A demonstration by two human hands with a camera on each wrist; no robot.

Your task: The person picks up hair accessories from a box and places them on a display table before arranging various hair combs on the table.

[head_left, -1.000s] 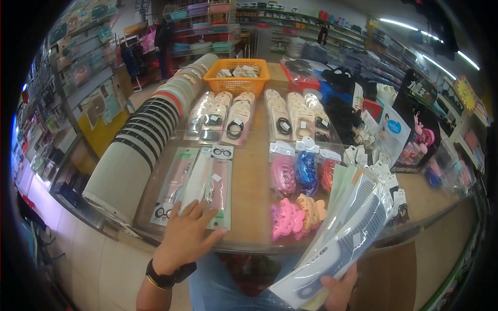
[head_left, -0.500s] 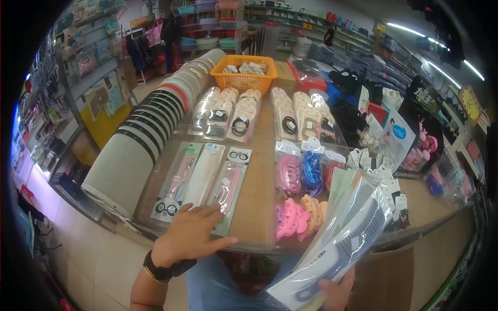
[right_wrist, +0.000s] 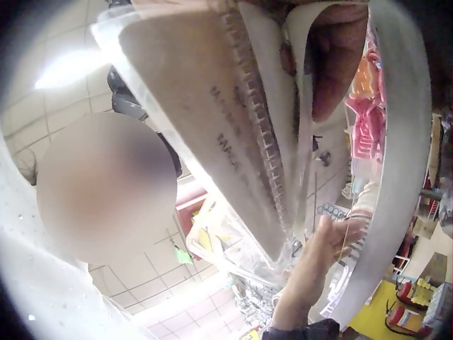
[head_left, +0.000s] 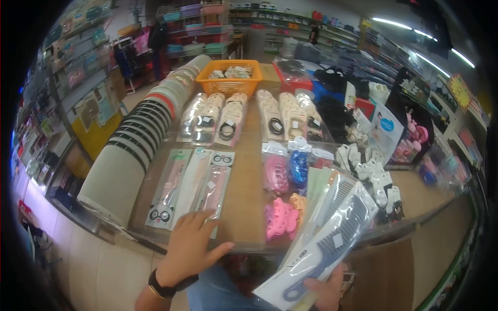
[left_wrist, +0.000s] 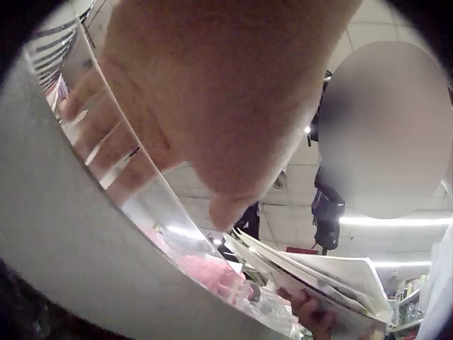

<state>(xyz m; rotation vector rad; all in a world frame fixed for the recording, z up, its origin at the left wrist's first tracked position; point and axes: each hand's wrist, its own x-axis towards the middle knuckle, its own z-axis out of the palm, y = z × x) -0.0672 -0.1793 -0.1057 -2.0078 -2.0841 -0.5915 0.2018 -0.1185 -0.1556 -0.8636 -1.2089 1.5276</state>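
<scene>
My left hand (head_left: 197, 236) lies flat with straight fingers on the near ends of the packaged pink combs (head_left: 212, 189) laid on the glass counter (head_left: 244, 207). From below, the left wrist view shows the same left hand (left_wrist: 212, 106) pressed against the glass. My right hand (head_left: 324, 289) grips the bottom of a fanned stack of packaged combs (head_left: 332, 233), held tilted over the counter's front edge. A dark comb in clear wrap is on top. In the right wrist view the comb stack (right_wrist: 233, 142) fills the frame and my left hand (right_wrist: 318, 255) shows beyond it.
Pink and orange hair claws (head_left: 282, 217) lie right of the comb packs, with bagged clips (head_left: 290, 168) behind. Carded hair ties (head_left: 223, 122) and an orange basket (head_left: 233, 78) sit farther back. A long roll of headbands (head_left: 135, 150) runs down the left. Shop shelves surround the counter.
My left hand stays on the comb packs, with only a small shift. The stack in my right hand has dropped a little and moved left.
</scene>
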